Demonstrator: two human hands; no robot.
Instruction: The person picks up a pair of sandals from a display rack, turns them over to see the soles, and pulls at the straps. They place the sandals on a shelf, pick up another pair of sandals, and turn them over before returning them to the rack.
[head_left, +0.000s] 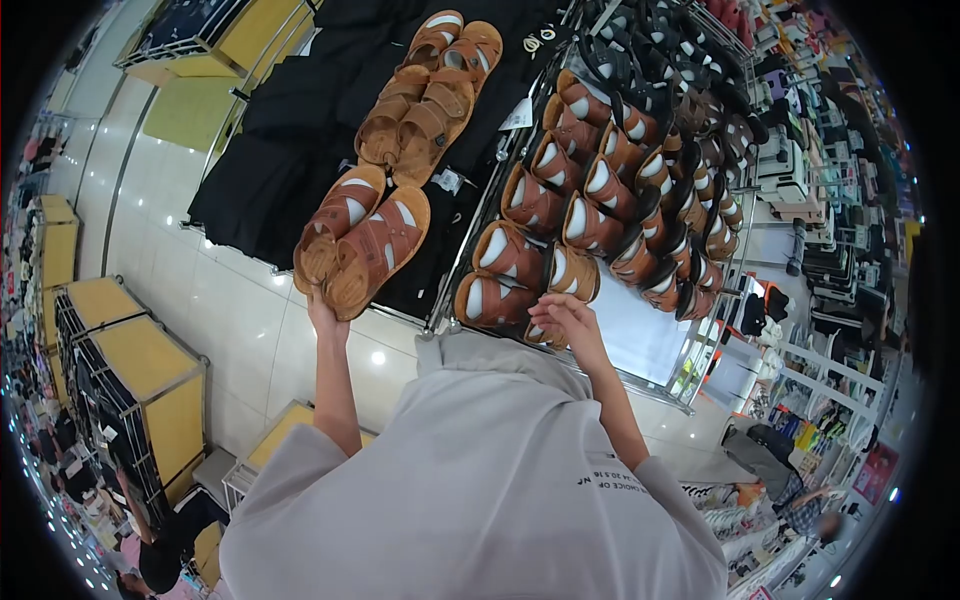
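Observation:
My left hand [328, 312] holds a pair of brown sandals [372, 240] by the heel end, over the near edge of the black clothing stacks. Beyond that pair, more tan sandals [432, 108] lie in a line on the black clothing [290, 110]. My right hand [566, 318] is at the near edge of the rack of sandals [590, 222], beside a tan one [573, 274]. Its fingers are bent but apart, and nothing shows between them. White stuffing fills the rack's sandals.
Metal rails [478, 235] divide the clothing from the sandal rack. Yellow-topped display units [140, 355] stand at the left. People are at the lower left and at the lower right [800, 505]. More shelves of goods line the right side.

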